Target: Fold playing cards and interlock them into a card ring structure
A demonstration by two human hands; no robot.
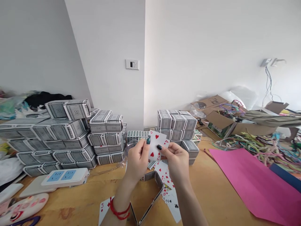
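Two or more playing cards (154, 145) are held up above the table, a two of hearts in front and a four showing behind its right edge. My left hand (138, 158) pinches their left side, with the thumb on the face. From the right, my right hand (175, 157) grips them, its thumb also pressed on the front card. Below my hands stands a folded-card frame (150, 207) with angled walls, partly hidden by my left forearm. Loose face-up cards (172, 199) spread beside it on the right. Under my left wrist lies a three of diamonds (103, 208).
Stacked blocks of folded cards (75, 131) rise at left, with another stack (177, 122) behind my right hand. A white power strip (66, 177) lies front left. At right are pink paper (244, 185), tangled yarn (256, 147) and an open cardboard box (219, 122).
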